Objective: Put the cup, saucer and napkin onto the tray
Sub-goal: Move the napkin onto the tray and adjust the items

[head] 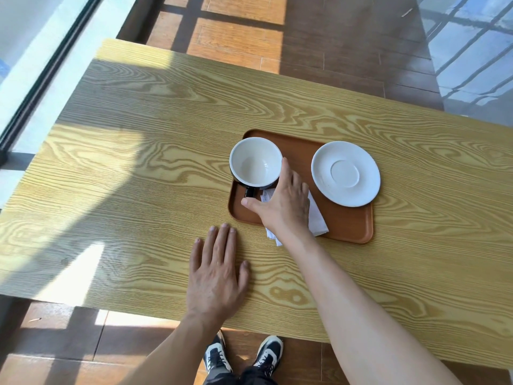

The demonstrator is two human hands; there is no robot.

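Flat on the wooden table (pixel 138 162) near its front edge rests the left hand (pixel 216 276), fingers spread, holding nothing. On the brown tray (pixel 347 223), saucer (pixel 345 173) far right, cup (pixel 255 162) far left. Right hand (pixel 283 201), open around the cup's handle side, seemingly releasing, covers the napkin (pixel 317 220), which overhangs the tray's front edge and needs nudging in.

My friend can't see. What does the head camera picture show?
A right hand reaches beside a white cup on a brown tray, with a saucer and napkin. The left hand lies flat on the wooden table.
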